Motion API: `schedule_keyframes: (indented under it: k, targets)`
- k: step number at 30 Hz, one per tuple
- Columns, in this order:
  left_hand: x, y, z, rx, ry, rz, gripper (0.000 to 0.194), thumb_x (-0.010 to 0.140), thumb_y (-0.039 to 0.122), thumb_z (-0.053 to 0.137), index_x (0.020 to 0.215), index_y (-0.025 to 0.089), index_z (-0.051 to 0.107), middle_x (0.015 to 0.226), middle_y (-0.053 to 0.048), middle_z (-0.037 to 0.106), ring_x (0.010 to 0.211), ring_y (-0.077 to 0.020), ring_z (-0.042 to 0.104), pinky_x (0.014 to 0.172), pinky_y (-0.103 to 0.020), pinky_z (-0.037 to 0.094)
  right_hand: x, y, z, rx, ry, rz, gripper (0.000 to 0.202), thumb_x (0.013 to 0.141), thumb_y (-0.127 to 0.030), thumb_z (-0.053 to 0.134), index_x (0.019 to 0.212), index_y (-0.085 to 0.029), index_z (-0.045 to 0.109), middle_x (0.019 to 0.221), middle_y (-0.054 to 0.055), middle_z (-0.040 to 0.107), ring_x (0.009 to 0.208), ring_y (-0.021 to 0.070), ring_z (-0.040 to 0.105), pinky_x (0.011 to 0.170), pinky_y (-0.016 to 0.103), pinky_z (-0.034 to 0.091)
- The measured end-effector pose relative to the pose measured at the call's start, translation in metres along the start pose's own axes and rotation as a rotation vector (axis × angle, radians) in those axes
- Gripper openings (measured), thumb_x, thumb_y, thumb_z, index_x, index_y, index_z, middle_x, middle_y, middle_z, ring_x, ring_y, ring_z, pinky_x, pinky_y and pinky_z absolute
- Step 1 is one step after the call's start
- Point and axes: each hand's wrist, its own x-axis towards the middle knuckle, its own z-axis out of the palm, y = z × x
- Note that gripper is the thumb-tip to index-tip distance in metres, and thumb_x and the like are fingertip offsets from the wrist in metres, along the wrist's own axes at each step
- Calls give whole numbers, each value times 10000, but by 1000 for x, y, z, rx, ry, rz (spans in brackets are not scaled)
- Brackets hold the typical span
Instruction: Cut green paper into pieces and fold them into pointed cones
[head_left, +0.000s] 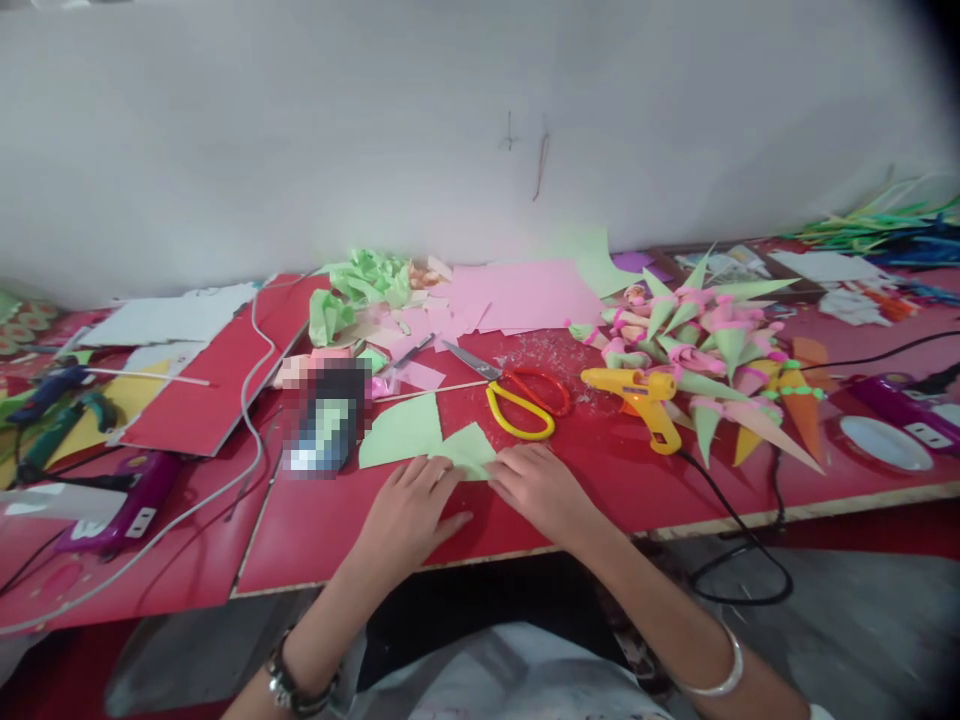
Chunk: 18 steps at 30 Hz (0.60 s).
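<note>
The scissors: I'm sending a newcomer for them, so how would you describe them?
On the red table, look just beyond the right hand. The scissors there have one red and one yellow handle loop, unlike the yellow glue gun.

the light green piece (466,448) is smooth, matt paper, and so is the wide pink sheet (517,290); the green scraps (371,275) are crumpled, creased paper. the scissors have smooth metal blades (471,360) and handles (525,433) with a glossy, plastic-looking coat. the glue gun (651,395) is smooth yellow plastic, the power strip (154,485) shiny purple plastic. the red surface (600,485) looks smooth with a soft sheen, its raw edge (330,579) rough and wood-like. the wall (300,130) is matt; the bangle (733,670) looks like shiny metal.
</note>
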Motion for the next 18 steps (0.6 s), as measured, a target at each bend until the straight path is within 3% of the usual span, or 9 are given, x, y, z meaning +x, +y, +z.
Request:
schedule_keyframes:
  k: [5, 9, 11, 14, 18]
  targets:
    - [16, 3, 6, 88, 86, 35, 142, 794, 111, 502, 893, 184, 571, 901, -44, 605, 759, -184, 563, 622, -297, 450, -4, -3, -6, -130, 133, -116, 191, 823, -77, 437, 810, -138, 618, 697, 34, 588, 692, 165, 515, 739, 320, 407]
    - [11, -3, 7, -146, 229, 54, 163, 836, 121, 423, 882, 182, 568, 889, -44, 571, 769, -149, 553, 649, -253, 447, -10, 0, -17, 135, 159, 18, 241, 826, -176, 481, 1053, -159, 560, 944, 69, 612, 900, 187, 517, 820, 324, 416]
    - [9, -3, 6, -376, 215, 54, 169, 835, 115, 408, 881, 182, 555, 932, -48, 542, 831, -139, 544, 698, -237, 450, -13, 2, -21, 246, 143, 42, 307, 823, -169, 487, 1127, -187, 526, 1069, 70, 587, 1015, 187, 484, 880, 333, 402]
    - [8, -1, 8, -656, 143, 62, 153, 818, 103, 425, 870, 184, 544, 980, -51, 516, 908, -135, 527, 766, -231, 444, -18, 4, -21, 239, 136, -50, 279, 843, -121, 443, 1057, -236, 581, 1113, 34, 591, 1068, 177, 468, 950, 366, 357]
    - [10, -2, 14, -662, 51, 133, 257, 778, 66, 457, 982, 193, 549, 1091, -66, 514, 995, -143, 508, 834, -248, 429, -26, 4, -16, 75, 125, -134, 267, 875, -131, 397, 1022, -203, 608, 1106, 40, 617, 1051, 175, 493, 989, 381, 315]
